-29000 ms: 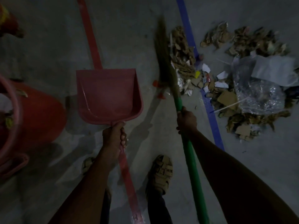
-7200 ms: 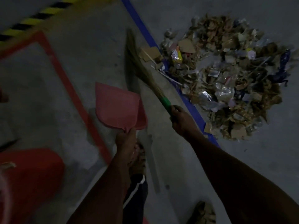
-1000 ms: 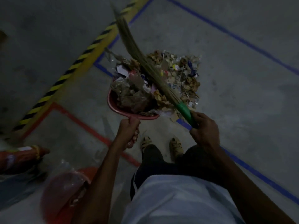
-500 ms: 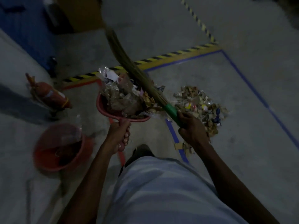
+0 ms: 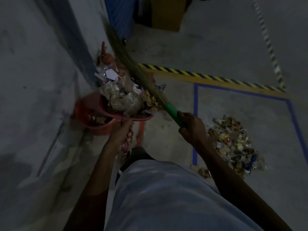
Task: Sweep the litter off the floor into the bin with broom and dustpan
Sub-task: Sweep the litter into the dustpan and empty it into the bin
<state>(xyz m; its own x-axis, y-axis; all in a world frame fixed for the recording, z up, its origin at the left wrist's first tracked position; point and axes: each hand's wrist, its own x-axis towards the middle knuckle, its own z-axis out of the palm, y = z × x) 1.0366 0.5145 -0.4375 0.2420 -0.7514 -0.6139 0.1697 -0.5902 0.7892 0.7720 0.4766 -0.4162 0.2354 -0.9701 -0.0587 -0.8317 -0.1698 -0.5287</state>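
Overhead, the head view looks down on a person standing on a dim concrete floor (image 5: 225, 52). Left hand (image 5: 122, 135): its fingers (image 5: 129, 134) are curled round the handle of the red dustpan (image 5: 115, 115), which is held raised and level, partly over the near side of the red bin (image 5: 88, 112). Dustpan load: a heap of litter (image 5: 124, 95), made up of crumpled clear plastic, white paper scraps and brown card, mounded above the pan's rim. Right hand (image 5: 191, 129): it grips the green handle of the broom (image 5: 133, 67) just below the bristles. Broom bristles: they slant up and to the left, lying across the right side of the heaped load; their tip is blurred. Bin: it stands on the floor beside the grey wall (image 5: 33, 80), to the left of the person, with some litter visible inside; its outline is blurred.

Remaining litter pile (image 5: 233, 144): mixed paper, card and plastic, lying on the floor to the right of the person, inside a rectangle of blue floor tape (image 5: 195, 114). Beyond that, a yellow-and-black hazard stripe (image 5: 208, 77) crosses the floor. A red tape line (image 5: 141, 132) runs under the dustpan towards the person. At the top of the view, a cardboard box (image 5: 168, 14) stands next to a blue object (image 5: 120, 15) whose nature cannot be told. A red object (image 5: 106, 55) stands behind the dustpan, by the wall. The person's pale shirt (image 5: 166, 197) fills the lower foreground.
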